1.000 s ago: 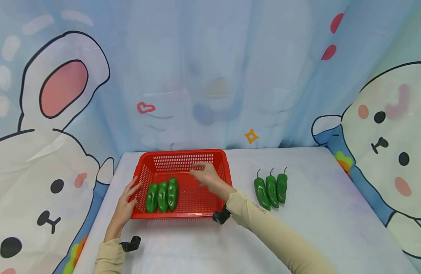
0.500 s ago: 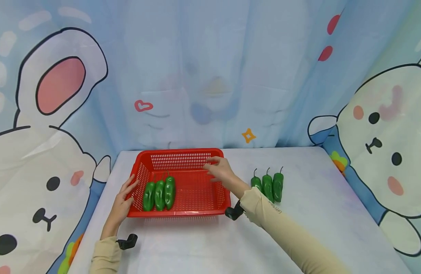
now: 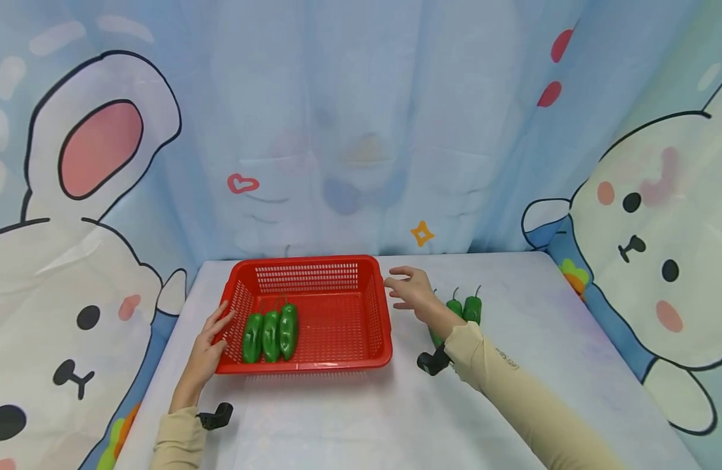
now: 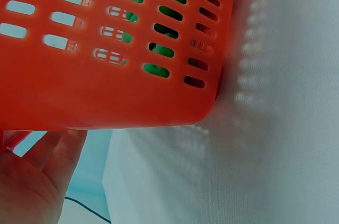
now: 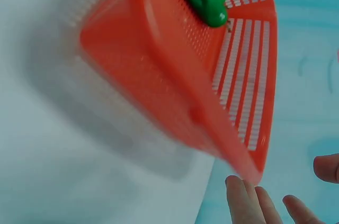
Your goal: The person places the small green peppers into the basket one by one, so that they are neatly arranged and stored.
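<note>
A red perforated plastic basket [image 3: 337, 326] sits on the white-covered table. In its left part lie three green chili peppers [image 3: 270, 334] side by side, stems pointing to the back. My left hand [image 3: 206, 349] rests at the basket's left rim with its fingers extended; in the left wrist view, this hand [image 4: 39, 173] touches the rim from outside. My right hand [image 3: 416, 291] hovers just right of the basket, its fingers spread and nothing between them. In the right wrist view, the fingertips [image 5: 241, 197] show near a basket corner.
More green chili peppers [image 3: 472, 309] lie to the right of the basket, partly hidden behind my right forearm. A pale blue curtain [image 3: 337, 130] with cartoon animals closes off the table's back and sides.
My right hand has moved right, from over the inside of the basket to beyond its right rim. The left hand keeps its place at the left rim, and the peppers have not moved.
</note>
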{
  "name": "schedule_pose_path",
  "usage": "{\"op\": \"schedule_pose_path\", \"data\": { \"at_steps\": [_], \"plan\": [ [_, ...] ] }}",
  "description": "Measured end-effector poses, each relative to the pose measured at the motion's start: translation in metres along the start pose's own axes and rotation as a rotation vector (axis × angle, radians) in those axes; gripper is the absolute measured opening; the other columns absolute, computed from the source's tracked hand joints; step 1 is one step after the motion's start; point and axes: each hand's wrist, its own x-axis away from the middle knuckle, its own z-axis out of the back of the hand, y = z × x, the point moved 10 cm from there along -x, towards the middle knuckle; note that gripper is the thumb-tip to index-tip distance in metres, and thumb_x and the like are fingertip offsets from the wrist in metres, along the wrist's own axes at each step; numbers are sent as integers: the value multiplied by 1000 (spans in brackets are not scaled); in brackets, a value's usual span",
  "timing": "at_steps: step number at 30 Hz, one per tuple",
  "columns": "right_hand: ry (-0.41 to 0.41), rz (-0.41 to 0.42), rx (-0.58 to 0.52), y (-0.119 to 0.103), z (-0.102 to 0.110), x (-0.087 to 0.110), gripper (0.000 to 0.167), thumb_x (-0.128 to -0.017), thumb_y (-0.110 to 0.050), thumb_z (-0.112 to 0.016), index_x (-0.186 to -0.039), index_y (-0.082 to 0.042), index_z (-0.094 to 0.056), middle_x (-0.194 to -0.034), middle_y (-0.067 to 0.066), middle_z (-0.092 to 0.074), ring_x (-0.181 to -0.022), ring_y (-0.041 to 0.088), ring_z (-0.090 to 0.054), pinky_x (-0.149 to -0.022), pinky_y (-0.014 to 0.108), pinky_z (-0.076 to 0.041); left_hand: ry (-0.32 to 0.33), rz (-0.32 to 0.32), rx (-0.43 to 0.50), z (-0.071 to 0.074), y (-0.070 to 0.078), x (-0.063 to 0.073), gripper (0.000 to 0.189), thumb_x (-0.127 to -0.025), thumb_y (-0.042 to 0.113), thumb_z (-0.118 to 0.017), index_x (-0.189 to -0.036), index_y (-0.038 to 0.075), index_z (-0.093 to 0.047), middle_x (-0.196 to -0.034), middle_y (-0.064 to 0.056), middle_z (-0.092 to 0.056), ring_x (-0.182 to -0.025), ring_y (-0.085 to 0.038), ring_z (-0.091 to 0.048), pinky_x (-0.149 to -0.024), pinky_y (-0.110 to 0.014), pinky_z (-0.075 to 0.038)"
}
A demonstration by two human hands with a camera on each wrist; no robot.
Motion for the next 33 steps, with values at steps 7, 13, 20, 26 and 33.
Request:
{"op": "schedule_pose_path", "data": {
  "at_steps": [7,13,20,26,33],
  "plan": [
    [23,-8,15,17,32,-3,52,-95,-16,-57,-143,1,-45,-134,27,-56,-120,42,-56,-91,51,-50,0,-22,50,3,25,7,56,-84,-22,-39,-139,-16,-43,-157,-28,-22,-144,-49,-13,-91,-2,-26],
    [36,-44,24,40,69,-3,56,-96,-15,-54,-146,4,-39,-141,31,-47,-129,46,-47,-97,53,-45,-2,-39,48,2,36,11,53,-85,-21,-39,-138,-19,-43,-155,-31,-23,-143,-51,-14,-94,-4,-26],
    [121,-71,76,66,116,-1,60,-96,-18,-51,-148,7,-33,-143,32,-44,-130,47,-45,-98,54,-44,-6,5,47,-4,5,2,58,-85,-21,-38,-142,-12,-42,-160,-23,-21,-147,-44,-11,-90,-2,-24],
    [189,-104,99,88,144,6,62,-95,-19,-51,-147,9,-33,-144,35,-39,-129,49,-45,-98,55,-44,-18,2,58,-6,-1,-1,59,-85,-21,-38,-143,-12,-41,-160,-23,-20,-146,-45,-11,-90,-1,-25],
    [226,-138,117,105,163,12,65,-94,-21,-53,-146,11,-32,-145,36,-34,-129,50,-43,-96,55,-45,-5,-35,63,0,2,2,59,-84,-20,-42,-142,-10,-45,-159,-22,-22,-146,-44,-13,-90,-1,-25]
  ]
}}
